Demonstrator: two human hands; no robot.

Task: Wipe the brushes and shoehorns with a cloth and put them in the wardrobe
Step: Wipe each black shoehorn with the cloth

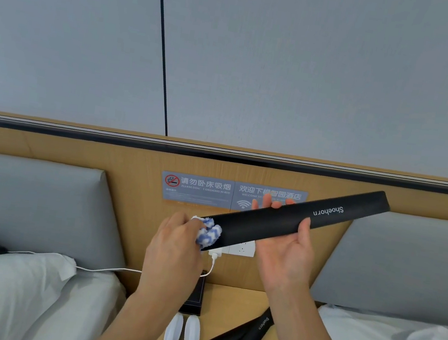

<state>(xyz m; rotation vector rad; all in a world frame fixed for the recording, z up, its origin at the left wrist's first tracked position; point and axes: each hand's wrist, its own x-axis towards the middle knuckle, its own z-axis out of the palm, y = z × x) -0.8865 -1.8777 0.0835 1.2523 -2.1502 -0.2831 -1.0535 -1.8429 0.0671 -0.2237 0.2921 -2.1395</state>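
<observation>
shoehorn (290, 219) long, black, tilted | right hand (283, 253) grips it | left hand (178, 238) clutches cloth (209, 232)

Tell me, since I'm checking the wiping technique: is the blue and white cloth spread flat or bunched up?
Bunched up. The blue and white cloth sits wadded in the left hand, pressed against the lower end of the long black shoehorn.

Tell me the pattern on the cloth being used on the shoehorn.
The cloth has a blue-and-white zigzag pattern, seen in the head view.
</observation>
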